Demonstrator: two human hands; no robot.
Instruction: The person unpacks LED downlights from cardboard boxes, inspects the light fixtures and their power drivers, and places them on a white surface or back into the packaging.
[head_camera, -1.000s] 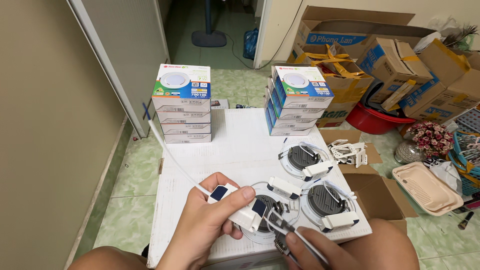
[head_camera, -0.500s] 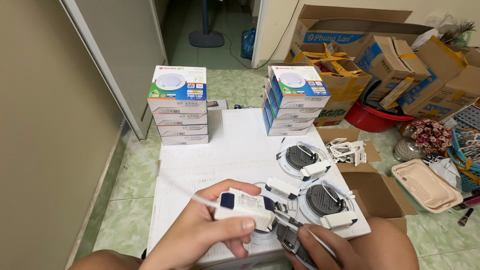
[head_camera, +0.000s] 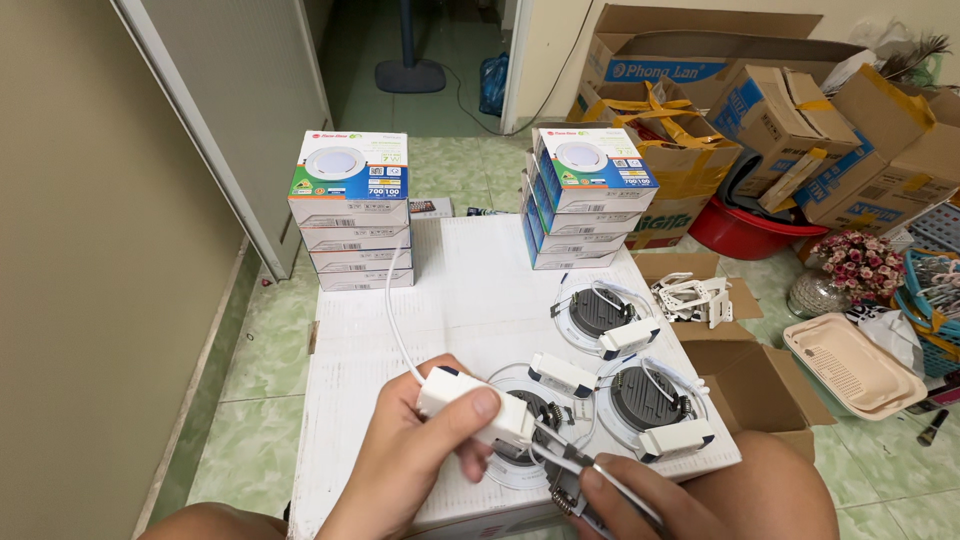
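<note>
White plastic is filling the left hand (head_camera: 420, 465): its fingers (head_camera: 478, 408) are clamped around a small driver box (head_camera: 475, 405), lifted just above the tabletop (head_camera: 470, 290) so the thin white lead (head_camera: 392, 310) trailing from its far end is hanging free toward the stacked cartons (head_camera: 349, 210). The right hand (head_camera: 640, 500) is working low at the front edge, fingers closing on a slim metal tool (head_camera: 575, 465), possibly pliers, though the frame is cutting it off; its tip is sitting just beside the box's near end, where short wires are coming out.

Under both hands a round downlight (head_camera: 520, 440) is lying face down, so its dark ribbed back and spring clips are facing up within reach. Two more lights (head_camera: 640, 400) are lying the same way just to the right, each with its own white box attached. The held box is rectangular, matte white, with rounded corners and a blue patch near the thumb. A second carton stack (head_camera: 585, 200) is standing at the far right corner.
</note>
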